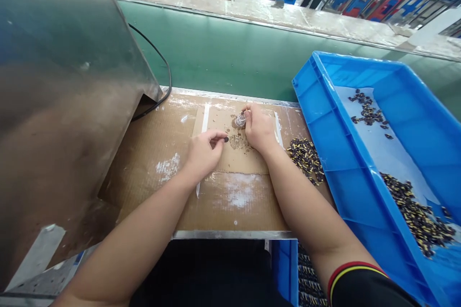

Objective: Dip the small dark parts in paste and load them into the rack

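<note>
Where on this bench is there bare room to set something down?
Free: scuffed cardboard between the metal housing and left hand; also the front strip between the forearms. Crowded: around the right hand and the parts heap beside the blue bin.

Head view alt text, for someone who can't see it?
The left hand pinches a small dark piece over cardboard; the right hand holds a whitish object. At right, a blue bin holds dark-and-yellow pieces, with a loose pile beside it.
</note>
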### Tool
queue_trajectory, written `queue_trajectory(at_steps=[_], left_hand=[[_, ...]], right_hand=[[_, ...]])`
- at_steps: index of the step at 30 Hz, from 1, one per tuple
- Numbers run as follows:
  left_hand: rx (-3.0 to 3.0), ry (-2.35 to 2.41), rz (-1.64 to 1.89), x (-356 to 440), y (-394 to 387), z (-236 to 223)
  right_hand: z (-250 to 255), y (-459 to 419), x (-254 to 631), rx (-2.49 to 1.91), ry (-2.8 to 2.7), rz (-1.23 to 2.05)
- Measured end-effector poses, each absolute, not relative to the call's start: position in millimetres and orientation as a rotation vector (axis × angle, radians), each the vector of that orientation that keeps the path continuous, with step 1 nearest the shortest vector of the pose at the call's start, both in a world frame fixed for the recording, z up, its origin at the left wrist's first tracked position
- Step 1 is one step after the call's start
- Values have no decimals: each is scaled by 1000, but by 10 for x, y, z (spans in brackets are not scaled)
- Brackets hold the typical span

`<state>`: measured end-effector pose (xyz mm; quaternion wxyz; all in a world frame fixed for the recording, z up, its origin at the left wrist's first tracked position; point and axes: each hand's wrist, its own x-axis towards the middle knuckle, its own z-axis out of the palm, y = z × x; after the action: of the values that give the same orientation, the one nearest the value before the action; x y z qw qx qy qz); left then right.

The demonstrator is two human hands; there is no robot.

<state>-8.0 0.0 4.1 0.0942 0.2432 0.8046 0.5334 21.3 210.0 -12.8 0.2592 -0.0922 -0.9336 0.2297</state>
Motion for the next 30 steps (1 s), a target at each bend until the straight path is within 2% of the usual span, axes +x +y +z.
queue_trajectory(at_steps=[14,30], left_hand=[[709,2400,1564,-82,5,16],[670,2354,1644,-87,-4,24]], right_hand=[[-104,2133,203,-183,-2595,572],[-106,2129,244,-210,-2415,737]])
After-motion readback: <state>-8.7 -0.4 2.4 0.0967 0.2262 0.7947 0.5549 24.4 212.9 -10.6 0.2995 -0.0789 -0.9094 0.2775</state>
